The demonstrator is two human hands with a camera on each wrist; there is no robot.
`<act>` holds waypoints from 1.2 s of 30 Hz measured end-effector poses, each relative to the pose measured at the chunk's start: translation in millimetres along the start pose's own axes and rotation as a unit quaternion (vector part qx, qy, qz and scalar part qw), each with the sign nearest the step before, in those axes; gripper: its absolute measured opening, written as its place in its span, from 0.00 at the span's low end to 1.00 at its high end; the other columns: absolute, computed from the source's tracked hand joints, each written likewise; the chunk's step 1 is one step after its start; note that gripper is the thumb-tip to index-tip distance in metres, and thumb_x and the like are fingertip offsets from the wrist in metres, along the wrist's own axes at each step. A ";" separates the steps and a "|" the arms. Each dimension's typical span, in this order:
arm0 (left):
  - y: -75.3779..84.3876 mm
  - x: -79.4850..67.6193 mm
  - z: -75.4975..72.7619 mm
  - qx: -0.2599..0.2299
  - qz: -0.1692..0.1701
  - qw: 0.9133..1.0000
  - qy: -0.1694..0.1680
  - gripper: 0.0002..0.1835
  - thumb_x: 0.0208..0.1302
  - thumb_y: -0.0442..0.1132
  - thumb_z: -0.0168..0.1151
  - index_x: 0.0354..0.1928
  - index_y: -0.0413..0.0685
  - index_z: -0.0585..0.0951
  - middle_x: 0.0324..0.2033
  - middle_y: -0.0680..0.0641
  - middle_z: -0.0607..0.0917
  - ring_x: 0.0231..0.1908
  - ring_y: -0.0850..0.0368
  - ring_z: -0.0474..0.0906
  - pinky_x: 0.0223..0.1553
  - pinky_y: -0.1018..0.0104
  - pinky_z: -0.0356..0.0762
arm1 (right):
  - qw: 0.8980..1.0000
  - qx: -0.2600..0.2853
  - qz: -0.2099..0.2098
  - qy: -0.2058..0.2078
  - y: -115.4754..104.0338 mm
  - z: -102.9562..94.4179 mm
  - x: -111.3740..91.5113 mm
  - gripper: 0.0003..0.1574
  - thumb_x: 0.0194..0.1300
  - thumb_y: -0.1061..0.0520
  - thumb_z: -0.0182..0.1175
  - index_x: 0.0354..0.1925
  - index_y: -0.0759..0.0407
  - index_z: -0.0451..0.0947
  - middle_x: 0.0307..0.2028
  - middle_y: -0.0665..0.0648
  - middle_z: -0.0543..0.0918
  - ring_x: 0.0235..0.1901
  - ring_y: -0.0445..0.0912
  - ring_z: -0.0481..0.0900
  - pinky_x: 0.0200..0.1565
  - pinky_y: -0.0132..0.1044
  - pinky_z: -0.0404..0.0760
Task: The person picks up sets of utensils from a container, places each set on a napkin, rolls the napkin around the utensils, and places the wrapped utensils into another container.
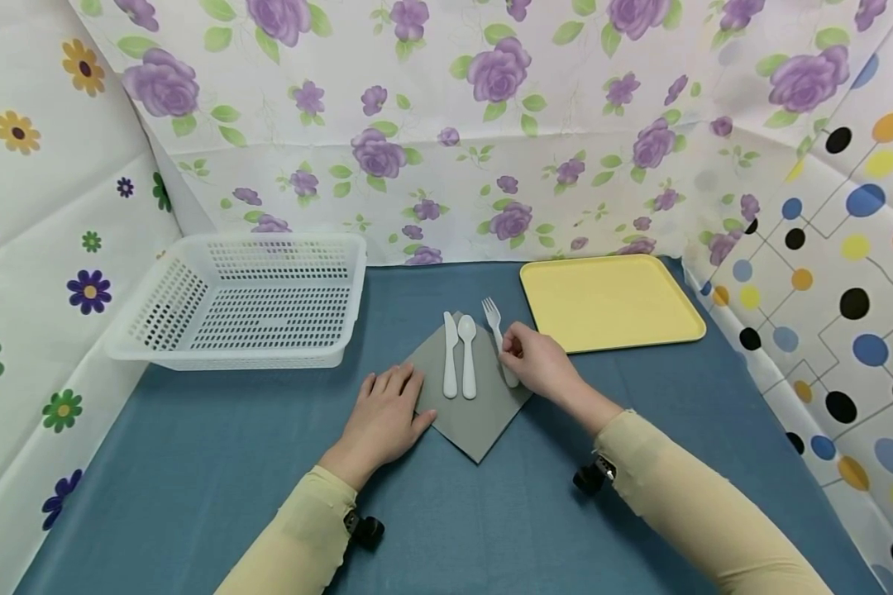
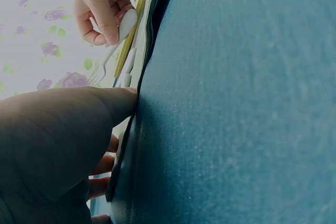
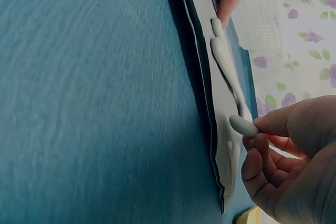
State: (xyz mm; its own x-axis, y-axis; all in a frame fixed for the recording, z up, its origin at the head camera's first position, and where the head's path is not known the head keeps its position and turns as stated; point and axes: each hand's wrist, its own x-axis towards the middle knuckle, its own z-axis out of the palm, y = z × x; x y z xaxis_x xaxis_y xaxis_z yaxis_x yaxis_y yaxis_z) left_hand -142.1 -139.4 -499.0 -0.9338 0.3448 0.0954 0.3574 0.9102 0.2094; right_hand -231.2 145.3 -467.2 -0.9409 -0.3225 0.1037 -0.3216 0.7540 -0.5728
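Observation:
A grey folded napkin (image 1: 478,430) lies cornerwise on the blue cloth. On it, side by side, are a white plastic knife (image 1: 450,364) and a white spoon (image 1: 469,364). My right hand (image 1: 539,359) pinches a white fork (image 1: 493,316) by its handle over the napkin's right side, tines pointing away from me. In the right wrist view the fork's handle end (image 3: 243,125) sticks out between thumb and fingers. My left hand (image 1: 383,417) rests with spread fingers on the napkin's left edge, its thumb (image 2: 123,100) at the near-left edge.
At the back left stands a white perforated plastic basket (image 1: 245,361). A yellow tray (image 1: 613,302) lies at the back right, close beyond my right hand. Flowered and dotted sheets hang around the blue-covered table (image 1: 216,479).

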 end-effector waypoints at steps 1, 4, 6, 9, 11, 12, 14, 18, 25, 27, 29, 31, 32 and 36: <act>0.9 0.0 -1.1 -0.002 0.000 1.000 0.002 0.36 0.82 0.55 0.65 0.79 0.40 0.73 0.78 0.34 0.71 0.77 0.32 0.67 0.77 0.31 0.61 | 1.000 0.001 0.001 -0.003 -0.7 1.2 0.4 0.08 0.79 0.61 0.66 0.41 0.57 0.76 0.33 0.54 0.82 0.30 0.47 0.77 0.32 0.42 0.75; 1.4 0.0 -1.7 -0.003 0.001 1.000 0.003 0.36 0.82 0.55 0.66 0.79 0.39 0.73 0.77 0.33 0.71 0.76 0.32 0.67 0.77 0.30 0.61 | 1.000 0.005 0.005 -0.012 -2.8 4.3 0.9 0.07 0.80 0.60 0.66 0.42 0.56 0.77 0.33 0.54 0.82 0.29 0.47 0.77 0.32 0.42 0.75; 0.2 0.1 -0.1 0.000 0.002 1.000 0.001 0.36 0.82 0.56 0.65 0.80 0.40 0.73 0.78 0.34 0.71 0.77 0.33 0.66 0.78 0.31 0.60 | 1.000 0.004 0.005 -0.017 -3.9 6.3 1.3 0.07 0.80 0.60 0.66 0.42 0.56 0.77 0.34 0.54 0.82 0.30 0.46 0.77 0.32 0.42 0.76; -3.0 0.5 4.4 0.004 0.004 1.000 0.003 0.37 0.83 0.57 0.63 0.81 0.41 0.72 0.79 0.35 0.70 0.78 0.33 0.66 0.78 0.31 0.60 | 1.000 0.002 0.004 -0.021 -5.7 8.9 1.6 0.07 0.80 0.60 0.67 0.43 0.56 0.77 0.35 0.54 0.83 0.31 0.46 0.78 0.33 0.42 0.78; -4.3 0.9 6.2 0.004 0.006 1.000 0.003 0.36 0.84 0.57 0.62 0.81 0.41 0.72 0.79 0.35 0.70 0.78 0.33 0.66 0.78 0.31 0.60 | 1.000 0.000 0.004 -0.020 -7.1 10.1 1.4 0.07 0.80 0.60 0.67 0.43 0.55 0.77 0.36 0.54 0.84 0.31 0.46 0.79 0.33 0.42 0.79; -4.6 1.2 6.6 0.005 0.006 1.000 0.002 0.37 0.84 0.57 0.62 0.81 0.41 0.72 0.79 0.35 0.70 0.78 0.33 0.66 0.78 0.31 0.60 | 1.000 0.001 0.004 -0.020 -7.2 11.0 1.5 0.07 0.80 0.60 0.67 0.43 0.56 0.77 0.36 0.54 0.84 0.31 0.46 0.79 0.33 0.42 0.79; -3.5 1.5 5.1 0.004 0.005 1.000 0.001 0.37 0.83 0.57 0.63 0.81 0.41 0.72 0.79 0.35 0.70 0.78 0.33 0.66 0.78 0.31 0.60 | 1.000 0.004 0.007 -0.019 -7.2 12.5 1.6 0.06 0.80 0.60 0.66 0.43 0.56 0.77 0.36 0.54 0.84 0.30 0.46 0.79 0.33 0.42 0.79; -2.1 1.3 3.6 0.009 0.003 1.000 -0.001 0.37 0.82 0.58 0.64 0.81 0.41 0.72 0.79 0.34 0.70 0.77 0.33 0.66 0.78 0.30 0.60 | 1.000 0.013 0.014 -0.023 -7.5 14.9 2.2 0.06 0.80 0.60 0.66 0.44 0.56 0.76 0.35 0.54 0.84 0.29 0.46 0.79 0.32 0.41 0.78; -4.3 1.3 7.6 0.009 0.004 1.000 0.005 0.37 0.83 0.58 0.63 0.81 0.41 0.72 0.79 0.35 0.70 0.78 0.33 0.66 0.78 0.30 0.60 | 0.999 0.007 0.021 -0.029 -10.7 16.8 3.7 0.07 0.79 0.60 0.67 0.44 0.56 0.77 0.35 0.55 0.84 0.30 0.47 0.79 0.34 0.42 0.78; -2.9 0.9 5.7 0.009 0.003 1.000 0.003 0.37 0.83 0.57 0.63 0.81 0.41 0.72 0.79 0.35 0.70 0.78 0.33 0.66 0.78 0.30 0.60 | 0.999 0.002 0.019 -0.031 -11.3 17.4 3.8 0.07 0.79 0.59 0.67 0.44 0.57 0.77 0.35 0.55 0.84 0.30 0.47 0.79 0.34 0.42 0.78; -0.5 0.4 2.0 0.007 0.001 1.000 0.001 0.37 0.83 0.57 0.64 0.81 0.41 0.72 0.79 0.35 0.70 0.77 0.32 0.66 0.78 0.30 0.60 | 0.999 -0.003 0.015 -0.034 -12.0 18.1 3.8 0.07 0.79 0.59 0.68 0.44 0.57 0.77 0.34 0.54 0.83 0.29 0.47 0.78 0.33 0.42 0.78; 2.2 -0.1 -2.3 0.004 -0.001 1.000 0.000 0.36 0.82 0.55 0.65 0.80 0.40 0.73 0.78 0.34 0.71 0.77 0.32 0.67 0.77 0.30 0.61 | 0.999 -0.007 0.013 -0.036 -13.3 18.4 3.6 0.07 0.79 0.59 0.68 0.44 0.57 0.77 0.33 0.54 0.83 0.29 0.47 0.78 0.33 0.42 0.77; 3.4 -0.5 -4.2 0.002 -0.002 1.000 -0.001 0.36 0.82 0.55 0.66 0.79 0.40 0.74 0.78 0.34 0.71 0.77 0.32 0.67 0.77 0.30 0.61 | 0.999 -0.009 0.012 -0.036 -13.8 18.7 3.5 0.07 0.79 0.59 0.68 0.44 0.57 0.77 0.33 0.54 0.83 0.28 0.47 0.78 0.32 0.41 0.77; 6.1 -1.3 -8.4 0.005 -0.005 1.000 -0.004 0.35 0.82 0.54 0.66 0.79 0.39 0.74 0.77 0.34 0.72 0.76 0.33 0.68 0.77 0.30 0.62 | 0.999 -0.012 0.017 -0.039 -16.0 19.6 3.5 0.07 0.79 0.59 0.67 0.44 0.57 0.77 0.32 0.54 0.82 0.27 0.47 0.77 0.31 0.41 0.75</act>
State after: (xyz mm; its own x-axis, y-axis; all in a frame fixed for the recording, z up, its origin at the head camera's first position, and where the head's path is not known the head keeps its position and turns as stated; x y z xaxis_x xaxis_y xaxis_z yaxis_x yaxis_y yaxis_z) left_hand -138.6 -136.2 -489.7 -0.9371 0.3384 0.0850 0.3488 0.9154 0.2010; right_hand -227.3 120.9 -473.7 -0.9402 -0.3400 0.0208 -0.2939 0.7785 -0.5545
